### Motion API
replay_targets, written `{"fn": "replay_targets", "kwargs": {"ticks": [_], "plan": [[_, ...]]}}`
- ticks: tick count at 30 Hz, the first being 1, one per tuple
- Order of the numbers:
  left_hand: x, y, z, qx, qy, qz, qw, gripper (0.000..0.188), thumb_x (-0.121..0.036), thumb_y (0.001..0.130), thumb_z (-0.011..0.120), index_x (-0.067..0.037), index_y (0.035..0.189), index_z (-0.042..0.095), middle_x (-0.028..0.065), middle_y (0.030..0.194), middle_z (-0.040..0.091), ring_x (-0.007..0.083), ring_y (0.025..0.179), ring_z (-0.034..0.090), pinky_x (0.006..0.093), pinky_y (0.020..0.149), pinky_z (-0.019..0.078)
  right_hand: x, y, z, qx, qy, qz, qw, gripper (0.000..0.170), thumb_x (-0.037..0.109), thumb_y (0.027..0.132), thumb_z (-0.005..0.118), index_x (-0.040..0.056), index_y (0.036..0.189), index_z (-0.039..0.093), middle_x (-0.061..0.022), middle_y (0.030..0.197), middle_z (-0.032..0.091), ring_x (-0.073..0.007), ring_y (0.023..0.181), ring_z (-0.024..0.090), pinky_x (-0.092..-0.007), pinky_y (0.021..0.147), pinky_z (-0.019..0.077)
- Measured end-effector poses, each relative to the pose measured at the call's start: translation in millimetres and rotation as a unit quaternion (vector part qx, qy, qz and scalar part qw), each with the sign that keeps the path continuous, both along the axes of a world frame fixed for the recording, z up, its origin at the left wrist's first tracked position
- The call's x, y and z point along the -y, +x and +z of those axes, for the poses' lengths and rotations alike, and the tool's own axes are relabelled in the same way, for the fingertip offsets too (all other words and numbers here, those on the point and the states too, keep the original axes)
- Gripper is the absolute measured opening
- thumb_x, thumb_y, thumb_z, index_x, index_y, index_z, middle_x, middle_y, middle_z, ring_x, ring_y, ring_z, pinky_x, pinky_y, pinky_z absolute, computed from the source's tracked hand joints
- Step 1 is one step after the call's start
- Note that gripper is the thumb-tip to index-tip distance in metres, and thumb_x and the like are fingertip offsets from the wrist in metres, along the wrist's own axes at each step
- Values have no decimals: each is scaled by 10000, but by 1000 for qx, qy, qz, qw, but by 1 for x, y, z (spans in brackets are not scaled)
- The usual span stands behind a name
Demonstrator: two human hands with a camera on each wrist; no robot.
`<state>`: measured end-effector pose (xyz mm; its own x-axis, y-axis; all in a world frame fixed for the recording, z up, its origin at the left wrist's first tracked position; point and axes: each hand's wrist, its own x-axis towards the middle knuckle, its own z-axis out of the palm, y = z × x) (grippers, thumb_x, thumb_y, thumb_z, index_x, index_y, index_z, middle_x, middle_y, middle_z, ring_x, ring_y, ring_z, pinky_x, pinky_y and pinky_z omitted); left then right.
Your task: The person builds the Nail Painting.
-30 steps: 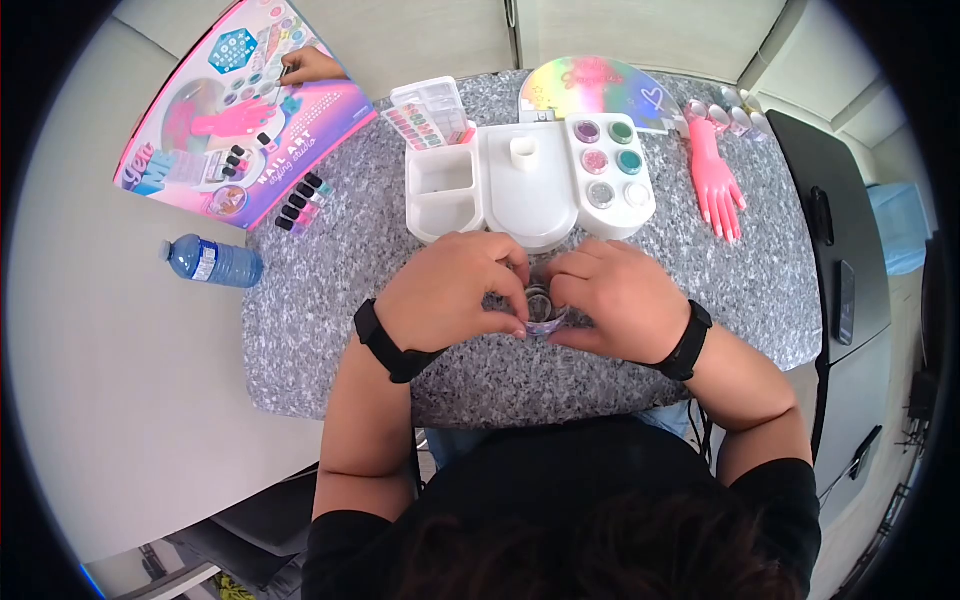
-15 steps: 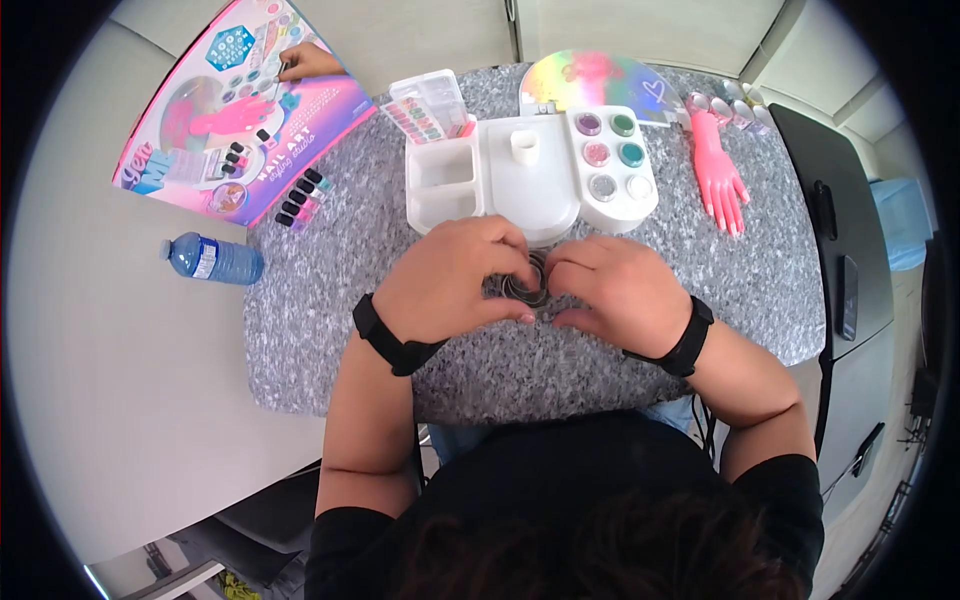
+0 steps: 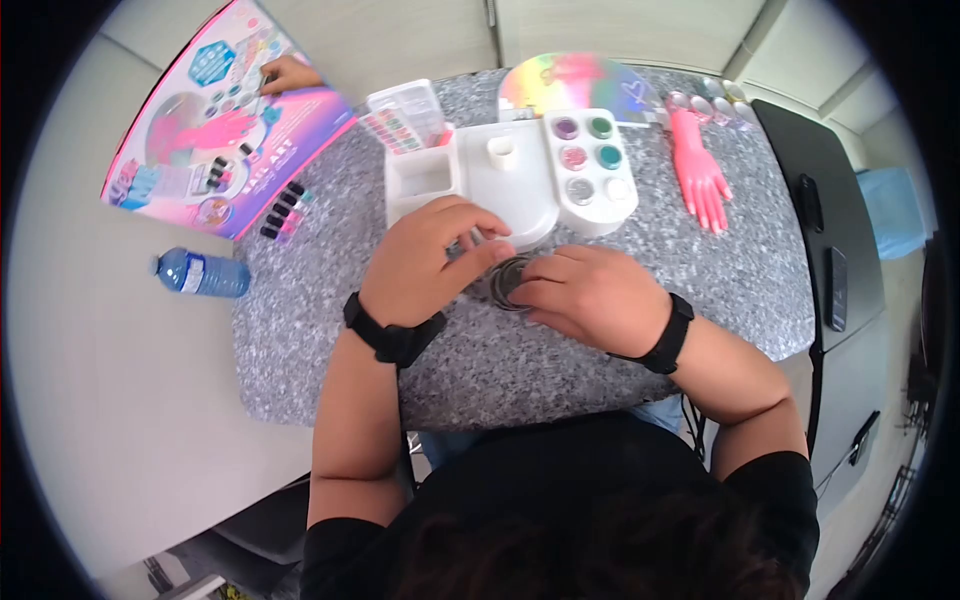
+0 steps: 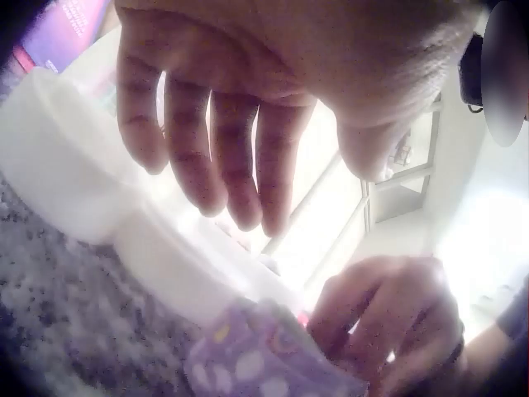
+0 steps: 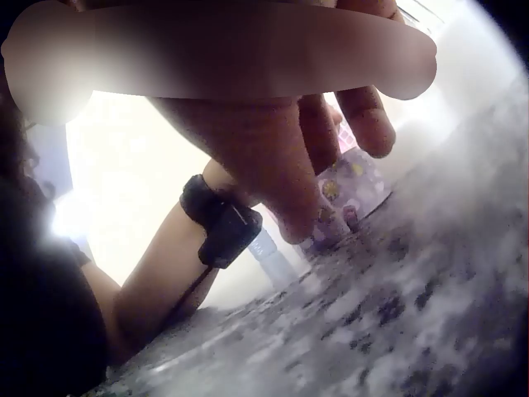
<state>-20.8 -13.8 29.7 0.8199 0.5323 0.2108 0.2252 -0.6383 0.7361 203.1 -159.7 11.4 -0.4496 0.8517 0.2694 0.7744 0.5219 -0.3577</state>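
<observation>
Head view: one left hand [image 3: 430, 260], one right hand [image 3: 597, 297], one dark-centred roll [image 3: 504, 286] between them on the speckled table [image 3: 480, 370]; five black-capped bottles [image 3: 284, 213], six pots [image 3: 573, 158] in a white tray [image 3: 597, 220], one pink model hand [image 3: 700, 170], one box [image 3: 245, 110]; reads "NAIL ART". Left wrist view: holds nothing, loose and straight-fingered; roll in purple with pale ovals. Right wrist view: pinches the roll's edge, curled; shows yellow flowers on purple.
</observation>
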Motion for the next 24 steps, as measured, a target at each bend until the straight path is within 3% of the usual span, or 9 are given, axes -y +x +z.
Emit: {"fn": "replay_targets", "kwargs": {"ticks": [4,6,8,9,12,15,18,22,24], "plan": [[2,5,-3,-10,15,7,1000,193,-167,959,831,-37,1100,807,104,987,740,217,840,676,345,785,543,-2,16,12,-24,36,-12,999,293,271,903,850,140,1148,759,-27,1127,739,-297,1004,718,-424,875,600],[6,4,0,3,24,14,1000,161,-167,965,839,-26,1035,806,79,884,741,167,745,661,322,704,526,-11,36,23,-66,100,-89,989,259,314,940,828,145,1125,763,-60,1152,756,-305,1061,748,-430,931,609],[7,0,8,-143,-124,30,981,184,-195,973,852,-20,974,797,39,746,720,101,651,624,302,621,492,-22,72,50,-110,95,-191,971,279,316,958,822,124,1155,779,-105,1139,783,-337,1027,757,-434,877,611],[5,0,7,-173,-105,22,979,231,-228,993,848,-18,913,794,10,673,710,51,612,590,281,576,456,-33,97,50,-74,126,-281,948,286,311,964,817,120,1174,785,-106,1137,791,-343,1004,762,-430,880,606],[4,0,7,-210,-207,-12,956,350,-376,991,839,-44,885,805,56,688,725,133,613,664,317,610,500,-60,197,42,-6,175,-400,900,309,292,979,757,104,1222,789,-169,1218,774,-406,1085,732,-483,980,582],[5,-2,-11,-155,-215,-36,963,373,-388,999,832,-37,876,807,51,701,739,117,626,664,318,611,502,-81,306,7,146,35,-532,834,386,348,984,668,189,1318,776,-189,1311,758,-436,1279,656,-518,1156,492],[5,2,-4,-171,-172,-44,969,376,-379,998,835,-23,881,806,50,700,741,120,629,663,316,618,506,-93,339,4,120,-116,-594,787,451,414,1011,560,277,1386,770,-108,1420,746,-449,1325,643,-505,1186,494],[6,4,-4,-137,-180,-35,973,360,-363,990,844,-21,888,801,53,691,727,126,624,655,313,623,505,-108,362,-16,136,-105,-619,766,469,436,1021,521,292,1385,779,-70,1439,744,-432,1369,624,-504,1184,504],[4,5,-3,-128,-158,-41,978,246,-254,1008,839,-18,948,808,29,770,753,75,703,657,278,652,514,-118,381,-25,132,-95,-617,770,447,427,1025,525,297,1353,799,-87,1421,751,-408,1377,625,-523,1174,510]]}}
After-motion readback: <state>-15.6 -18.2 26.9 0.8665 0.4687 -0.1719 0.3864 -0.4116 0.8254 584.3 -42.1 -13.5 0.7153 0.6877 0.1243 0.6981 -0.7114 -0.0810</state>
